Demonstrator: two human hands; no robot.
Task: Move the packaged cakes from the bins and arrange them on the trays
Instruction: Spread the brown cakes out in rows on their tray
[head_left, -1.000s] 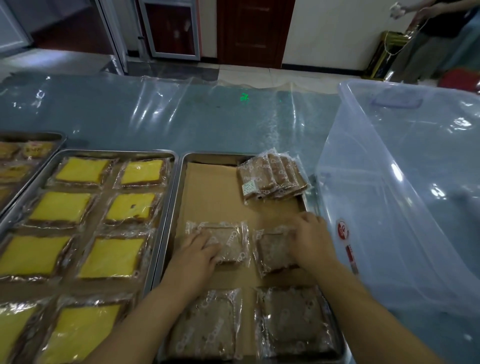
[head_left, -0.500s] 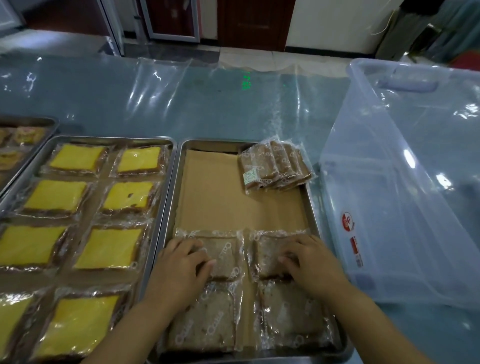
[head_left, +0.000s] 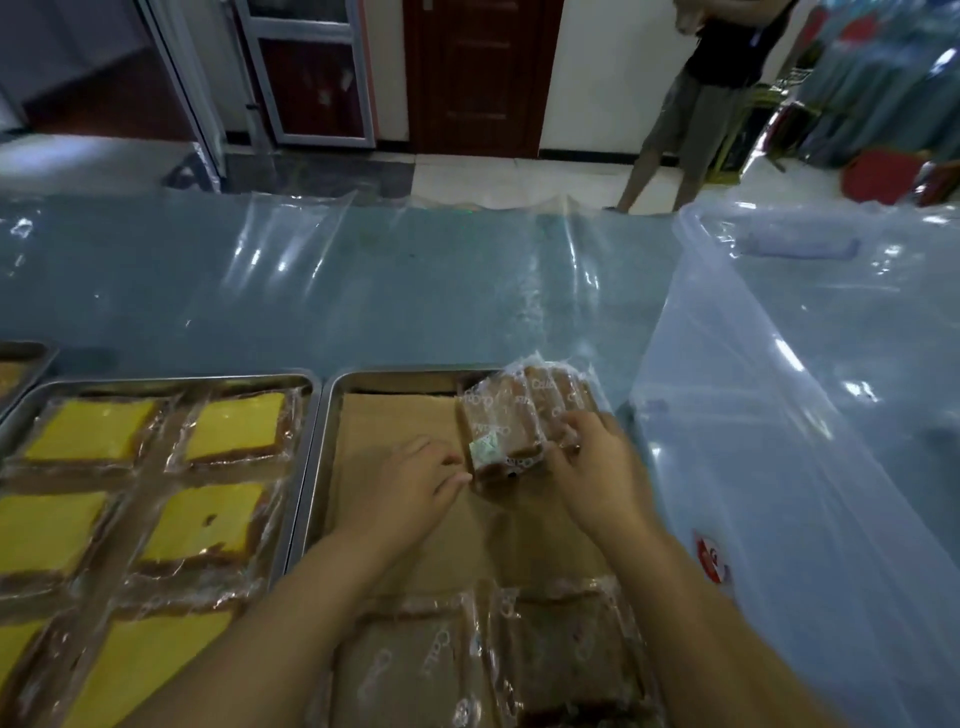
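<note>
We count 3 metal trays on the desk (head_left: 363, 291), which is covered w/ clear film.

Far-left tray (head_left: 26, 353): only a corner is in view, contents unclear.

Yellow-cake tray (head_left: 156, 383): we count 6 yellow cakes (head_left: 239, 426), each in a clear pack, laid flat, 2 per row x 3 rows. The nearest row is cut by the frame edge.

Centre tray (head_left: 323, 441), lined w/ brown paper (head_left: 395, 431), touches the yellow-cake tray on its right side. It holds:
- Qty 2 flat brown cakes (head_left: 410, 670), side by side at the near end.
- Qty 1 stack of brown cakes (head_left: 511, 415) at the far-right corner, packs on edge and leaning. We count approx. 4 packs; exact no. unclear.

Hands, qty 2, both at the stack:
- Right hand (head_left: 597, 467): fingers curled round the stack's right side, gripping it.
- Left hand (head_left: 415, 483): fingers nearly straight, tips touching the lower-left edge of the front pack. It holds nothing.

Clear bin (head_left: 779, 467): qty 1, just right of the centre tray. We cannot tell its contents.

Bkgd: 1 person (head_left: 701, 104) stands on the floor beyond the desk.
</note>
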